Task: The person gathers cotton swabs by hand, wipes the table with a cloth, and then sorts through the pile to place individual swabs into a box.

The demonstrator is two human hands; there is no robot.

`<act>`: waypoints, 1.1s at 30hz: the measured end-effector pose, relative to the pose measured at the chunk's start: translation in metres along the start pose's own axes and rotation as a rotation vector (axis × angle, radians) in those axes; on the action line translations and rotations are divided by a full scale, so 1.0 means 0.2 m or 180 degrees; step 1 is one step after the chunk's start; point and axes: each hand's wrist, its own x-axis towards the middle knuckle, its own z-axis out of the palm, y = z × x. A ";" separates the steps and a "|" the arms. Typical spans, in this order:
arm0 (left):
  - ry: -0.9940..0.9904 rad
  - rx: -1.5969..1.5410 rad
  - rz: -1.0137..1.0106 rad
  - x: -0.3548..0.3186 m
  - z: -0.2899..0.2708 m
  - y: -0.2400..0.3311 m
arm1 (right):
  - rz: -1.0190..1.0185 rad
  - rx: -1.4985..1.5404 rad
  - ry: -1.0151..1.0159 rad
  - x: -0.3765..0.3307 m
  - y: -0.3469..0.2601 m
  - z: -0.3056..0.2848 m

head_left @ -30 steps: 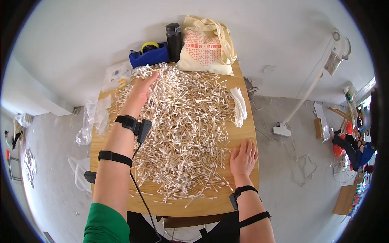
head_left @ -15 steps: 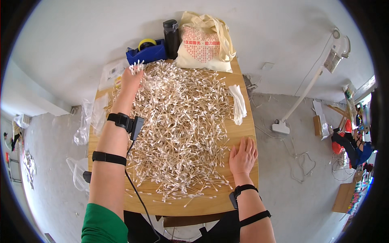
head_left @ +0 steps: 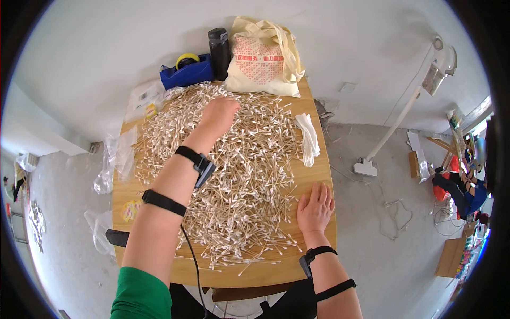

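A broad heap of cotton swabs point(head_left: 249, 175), with white tips and pale wooden sticks, spreads over most of the wooden table point(head_left: 180, 272). Over its far part is my left hand point(head_left: 219, 114), back upward and fingers curled in at the swabs. Whatever lies inside those fingers is hidden. My right hand point(head_left: 316, 207) rests flat on the bare wood at the right edge, fingers stretched out, holding nothing. Beyond it along that edge lies a folded white cloth or stack of bags point(head_left: 307, 139).
A blue tape dispenser point(head_left: 186, 74), a dark bottle point(head_left: 219, 53) and a cream tote bag point(head_left: 260, 69) stand along the far edge. Clear plastic packaging point(head_left: 126, 151) lies at the left. On the right floor stands a white stick vacuum point(head_left: 393, 122); a person point(head_left: 470, 199) sits farther off.
My left hand has moved right and slightly nearer, from the heap's far left corner onto its far middle. Swab tips that stuck out of it no longer show. My right hand stays put.
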 end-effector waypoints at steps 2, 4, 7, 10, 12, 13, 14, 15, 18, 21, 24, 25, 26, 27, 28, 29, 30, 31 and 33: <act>-0.0474 -0.0533 -0.0723 0.08 0.11 0.01 | 0.0009 0.0003 -0.0046 0.00 -0.01 0.00; -0.0571 -0.0324 -0.0818 0.12 0.19 0.02 | 0.0032 0.0008 -0.0096 0.00 -0.02 -0.01; -0.0596 0.0111 -0.0769 0.12 0.28 0.06 | -0.0009 0.0086 -0.0121 0.01 -0.03 -0.02; -0.1121 -0.0693 -0.0262 0.14 0.29 0.09 | -0.0045 0.0039 -0.0144 0.01 -0.02 -0.03; -0.0965 -0.0475 -0.0421 0.12 0.27 0.13 | -0.0046 0.0071 -0.0177 0.02 -0.01 -0.04; -0.0798 -0.0256 -0.0591 0.12 0.21 0.18 | -0.0013 0.0053 -0.0187 0.01 0.01 -0.05; -0.0929 0.0275 -0.0913 0.14 0.17 0.25 | 0.0005 0.0028 -0.0207 0.01 0.02 -0.05; -0.0940 0.0303 -0.0916 0.12 0.15 0.24 | -0.0014 0.0055 -0.0223 0.02 0.00 -0.06; -0.0651 0.0472 -0.0153 0.12 0.10 0.29 | -0.0049 0.0113 -0.0153 0.02 -0.02 -0.04; -0.0189 -0.0535 0.0661 0.08 0.29 0.43 | -0.0061 0.0082 -0.0122 0.01 -0.03 -0.04; -0.0832 0.0088 0.0354 0.06 0.28 0.65 | 0.0006 0.0061 -0.0123 0.00 0.01 -0.02; -0.0828 0.0088 0.0358 0.07 0.29 0.64 | 0.0008 0.0060 -0.0118 0.00 0.00 -0.02; -0.0885 0.0014 0.0161 0.07 0.28 0.61 | -0.0004 0.0090 -0.0132 0.01 -0.01 -0.03; -0.0944 -0.0058 -0.0035 0.08 0.28 0.57 | -0.0016 0.0121 -0.0147 0.01 -0.02 -0.03; -0.1015 -0.0147 -0.0217 0.09 0.28 0.54 | 0.0007 0.0107 -0.0156 0.01 -0.01 -0.04; -0.1027 -0.0161 -0.0198 0.10 0.28 0.50 | 0.0002 0.0119 -0.0117 0.01 0.00 -0.04; -0.0999 -0.0276 -0.0210 0.10 0.26 0.43 | -0.0031 0.0180 -0.0076 0.01 -0.02 -0.04; -0.0969 -0.0388 -0.0224 0.08 0.24 0.36 | -0.0039 0.0222 -0.0082 0.01 -0.04 -0.04; -0.0739 -0.0710 -0.0316 0.08 0.19 0.33 | -0.0009 0.0177 -0.0132 0.01 -0.01 -0.05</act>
